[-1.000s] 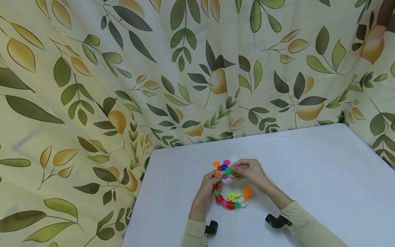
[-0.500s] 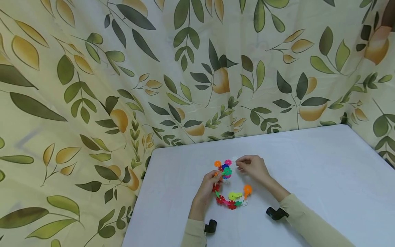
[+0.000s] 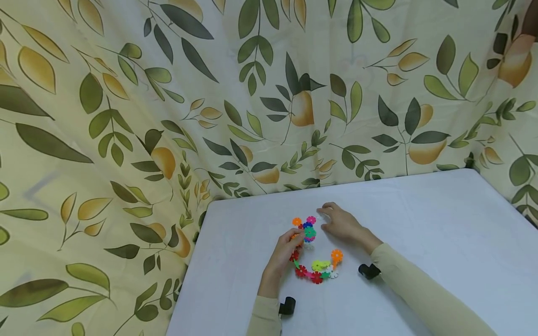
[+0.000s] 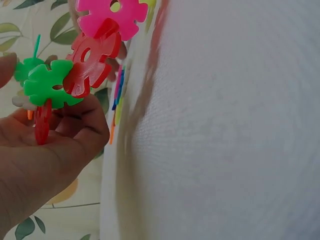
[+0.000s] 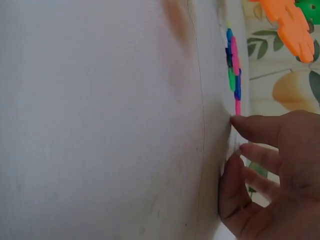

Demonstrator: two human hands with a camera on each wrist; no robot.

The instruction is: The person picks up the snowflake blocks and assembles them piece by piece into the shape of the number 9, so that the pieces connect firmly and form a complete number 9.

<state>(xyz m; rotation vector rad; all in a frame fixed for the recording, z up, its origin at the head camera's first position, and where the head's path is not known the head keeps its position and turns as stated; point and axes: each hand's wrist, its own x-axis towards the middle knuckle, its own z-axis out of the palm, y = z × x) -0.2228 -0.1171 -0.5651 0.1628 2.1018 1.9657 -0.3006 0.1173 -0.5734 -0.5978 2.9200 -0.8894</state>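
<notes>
My left hand (image 3: 280,252) pinches a chain of interlocking flower-shaped plastic discs (image 3: 316,277). It curves down and right through red, pink, green, white and yellow discs to an orange one (image 3: 337,255). In the left wrist view, a green disc (image 4: 47,85) lies by the fingers, joined to red discs (image 4: 92,65) and a pink one (image 4: 111,17). My right hand (image 3: 345,227) is low at the table, thumb and fingers spread, beside a small whitish piece (image 3: 319,217). In the right wrist view, the thumb tip is right by a pink disc edge (image 5: 238,106).
Loose discs lie on the white table (image 3: 399,224) beyond the left hand, among them an orange one (image 3: 296,221) and a pink one (image 3: 311,220). A leaf-patterned curtain (image 3: 269,102) hangs behind the table. Black wrist cameras (image 3: 287,305) sit on both sleeves.
My right hand has left the green disc at the left hand, moved up and away to the loose pieces, and spread its fingers. The left hand keeps its hold on the chain.
</notes>
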